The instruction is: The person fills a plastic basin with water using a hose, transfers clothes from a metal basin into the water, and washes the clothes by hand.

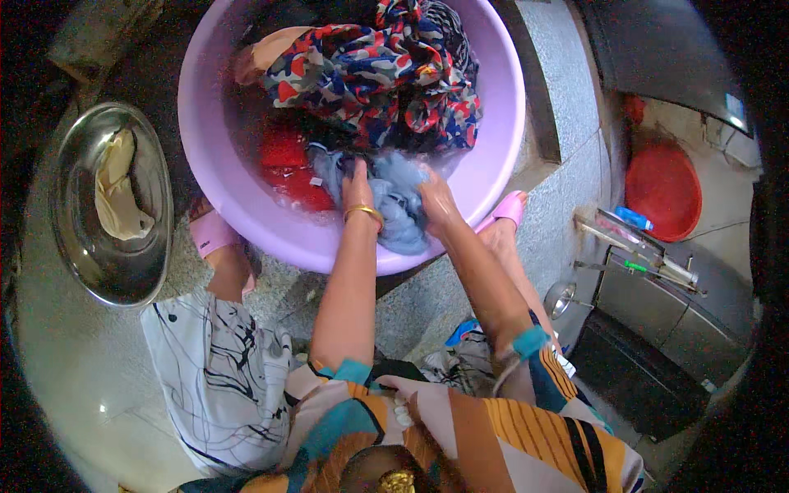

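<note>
A large lilac plastic tub (304, 246) holds water and several wet clothes. At its near side lies a light blue garment (393, 197), bunched and partly hanging over the wall toward me. My left hand (357, 182), below a gold bangle, is closed on the garment's left part, fingertips hidden in the cloth. On its right part my right hand (436, 199) is closed too, fingers partly covered by fabric. Beyond both hands is a heaped red, blue and grey patterned garment (370, 78). Red cloth (289, 168) sits in the water to the left of my left hand.
An oval steel basin (74, 261) with a beige cloth (115, 193) in it stands left of the tub. My feet, in pink slippers (511, 209), flank the tub. At the right are a raised stone ledge (567, 90), a red basin (664, 193) and a dark cabinet (637, 370).
</note>
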Available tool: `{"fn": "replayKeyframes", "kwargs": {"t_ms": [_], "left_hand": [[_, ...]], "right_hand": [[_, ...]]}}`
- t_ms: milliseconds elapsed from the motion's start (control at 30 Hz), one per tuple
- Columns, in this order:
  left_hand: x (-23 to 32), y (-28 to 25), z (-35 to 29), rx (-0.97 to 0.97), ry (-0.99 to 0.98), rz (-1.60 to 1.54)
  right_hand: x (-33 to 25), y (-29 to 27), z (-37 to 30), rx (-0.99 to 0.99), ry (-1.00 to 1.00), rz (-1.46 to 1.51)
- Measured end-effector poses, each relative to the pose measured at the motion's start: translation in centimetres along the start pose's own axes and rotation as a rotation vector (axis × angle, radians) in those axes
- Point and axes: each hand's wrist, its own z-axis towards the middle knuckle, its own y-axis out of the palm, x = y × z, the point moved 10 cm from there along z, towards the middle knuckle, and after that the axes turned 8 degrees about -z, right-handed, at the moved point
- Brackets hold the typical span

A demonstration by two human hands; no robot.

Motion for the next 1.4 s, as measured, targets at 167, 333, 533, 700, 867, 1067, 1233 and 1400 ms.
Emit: {"fn": "replayKeyframes", "kwargs": {"t_ms": [167, 333, 533, 700, 867, 1067, 1233, 1400], "left_hand": [[3.7, 7.7, -6.3, -0.518, -0.137, -0.293], [4.6, 12.1, -14.6, -0.878, -0.515, -0.727], [4.8, 11.0, -15.0, -0.927, -0.424, -0.672], [3.7, 10.3, -8.5, -0.801, -0.082, -0.431], [3.2, 7.2, -9.4, -0.286, -0.155, -0.049], [6.1, 6.6, -10.1, -0.21, 0.103, 0.248], [5.3, -1.1, -3.5, 0.233, 0.347, 0.263], [3.3, 0.5, -3.6, 0.124, 0.274, 0.631]], "right_hand": [[-7.6, 1.3, -9.4, -0.104, -0.298, -0.377], [-13.5, 6.4, -14.3, 0.007, -0.919, -1.016], [-15.3, 9.7, -12.6, 0.246, -1.197, -1.091], [-15.1, 5.4, -9.9, 0.347, -1.154, -0.82], [-11.7, -1.6, -4.9, 0.555, -0.831, -0.79], [-9.7, -9.9, -0.8, 0.818, -0.475, -1.008], [-6.3, -10.1, 2.5, 0.761, -0.32, -1.116], [-0.7, 0.6, 1.9, 0.512, -0.587, -1.574]]}}
